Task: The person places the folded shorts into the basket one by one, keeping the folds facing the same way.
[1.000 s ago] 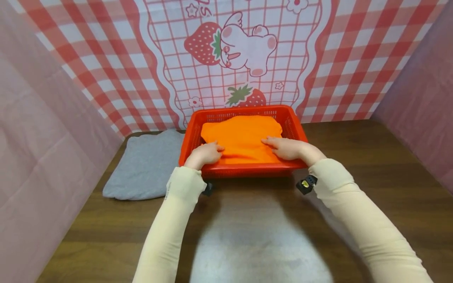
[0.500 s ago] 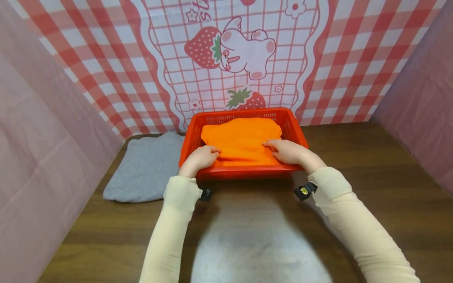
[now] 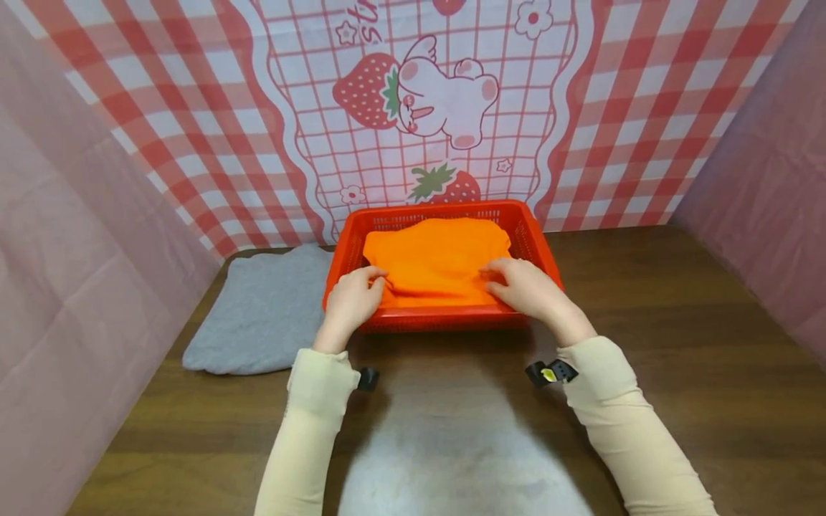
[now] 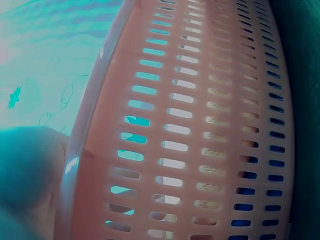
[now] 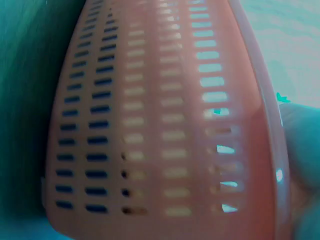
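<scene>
An orange folded cloth [image 3: 439,258] lies in a red slotted plastic basket [image 3: 445,315] against the back wall. Over the basket's front left corner is my left hand [image 3: 353,297], its fingertips at the cloth's left edge and thumb held apart. My right hand [image 3: 525,287] reaches over the front right rim, fingers loosely bent, tips at the cloth's right side. Both wrist views are filled mostly by the basket's slotted wall [image 4: 155,120], with part of the left hand [image 4: 30,170] and of the right hand [image 5: 305,150] beyond the rim.
Left of the basket, a grey folded cloth [image 3: 261,312] lies flat on the brown wooden table [image 3: 645,301]. A red-checked strawberry-print cloth [image 3: 445,93] hangs behind. Pink fabric [image 3: 84,251] walls the left side, and more pink fabric [image 3: 761,186] the right.
Both hands have drawn back a little toward the front rim, off the middle of the orange cloth. The left has also shifted left. Basket and both cloths stay in place; the view tilts slightly.
</scene>
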`<action>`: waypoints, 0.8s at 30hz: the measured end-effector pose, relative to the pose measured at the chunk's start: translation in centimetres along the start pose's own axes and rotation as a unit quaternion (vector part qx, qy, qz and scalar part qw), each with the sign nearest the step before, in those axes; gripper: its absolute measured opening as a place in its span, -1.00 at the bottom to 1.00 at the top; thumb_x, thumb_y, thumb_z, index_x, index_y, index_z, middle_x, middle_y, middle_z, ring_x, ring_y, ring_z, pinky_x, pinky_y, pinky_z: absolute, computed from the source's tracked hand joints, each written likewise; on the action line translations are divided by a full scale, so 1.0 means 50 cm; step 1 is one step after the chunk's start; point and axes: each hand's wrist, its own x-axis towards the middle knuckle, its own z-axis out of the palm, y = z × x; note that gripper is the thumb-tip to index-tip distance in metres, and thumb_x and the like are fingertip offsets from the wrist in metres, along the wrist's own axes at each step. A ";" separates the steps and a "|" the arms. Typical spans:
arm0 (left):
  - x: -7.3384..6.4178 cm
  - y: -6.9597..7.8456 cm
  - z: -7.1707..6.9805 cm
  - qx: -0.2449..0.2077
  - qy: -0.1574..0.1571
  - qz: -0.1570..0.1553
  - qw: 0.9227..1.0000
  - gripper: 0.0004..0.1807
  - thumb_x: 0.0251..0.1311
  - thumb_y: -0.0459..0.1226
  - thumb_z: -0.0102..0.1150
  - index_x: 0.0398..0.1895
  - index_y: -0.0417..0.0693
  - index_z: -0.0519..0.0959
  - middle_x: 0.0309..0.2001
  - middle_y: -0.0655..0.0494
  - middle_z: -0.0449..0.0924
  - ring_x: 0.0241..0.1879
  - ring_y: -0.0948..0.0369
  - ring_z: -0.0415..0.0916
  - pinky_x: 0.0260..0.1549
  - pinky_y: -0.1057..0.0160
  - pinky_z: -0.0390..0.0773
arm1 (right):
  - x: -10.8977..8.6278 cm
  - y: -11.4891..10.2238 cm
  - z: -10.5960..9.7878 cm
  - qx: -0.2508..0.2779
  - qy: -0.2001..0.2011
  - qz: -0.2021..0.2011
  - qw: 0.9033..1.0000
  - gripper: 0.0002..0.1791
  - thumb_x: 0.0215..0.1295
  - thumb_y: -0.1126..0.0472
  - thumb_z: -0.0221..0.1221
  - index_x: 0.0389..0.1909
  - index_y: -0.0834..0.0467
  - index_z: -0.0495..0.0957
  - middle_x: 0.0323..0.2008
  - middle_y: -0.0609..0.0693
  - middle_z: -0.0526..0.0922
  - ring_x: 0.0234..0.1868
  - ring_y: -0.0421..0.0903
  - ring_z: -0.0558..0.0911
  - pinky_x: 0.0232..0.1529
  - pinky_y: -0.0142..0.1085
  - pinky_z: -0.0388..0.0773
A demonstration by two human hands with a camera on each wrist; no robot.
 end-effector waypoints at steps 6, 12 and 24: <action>-0.003 -0.002 -0.004 -0.013 0.030 0.001 0.999 -0.67 0.24 -0.15 -0.08 -0.01 0.06 0.57 0.01 0.06 0.56 -0.18 0.05 0.51 -0.19 0.05 0.48 | -0.010 -0.027 0.017 0.038 0.063 -0.005 0.997 -0.63 0.24 0.17 0.10 0.07 0.13 0.49 0.03 0.12 0.53 0.00 0.06 0.49 0.12 -0.01 0.34; -0.009 -0.001 -0.007 -0.037 0.060 0.019 0.997 -0.69 0.25 -0.16 -0.09 -0.06 0.02 0.59 -0.02 0.06 0.57 -0.25 0.08 0.50 -0.20 0.09 0.48 | -0.019 -0.035 0.029 0.026 0.092 -0.009 0.995 -0.67 0.23 0.18 0.10 0.03 0.11 0.51 0.01 0.10 0.55 -0.01 0.05 0.51 0.07 -0.01 0.39; -0.021 0.002 -0.028 -0.056 0.110 0.042 0.991 -0.71 0.24 -0.21 -0.08 -0.11 -0.03 0.61 -0.18 0.04 0.62 -0.42 0.06 0.44 -0.37 0.16 0.41 | -0.024 -0.046 0.037 0.035 0.101 -0.015 0.994 -0.68 0.22 0.18 0.11 0.01 0.12 0.52 -0.01 0.09 0.56 -0.08 0.02 0.54 0.03 -0.04 0.43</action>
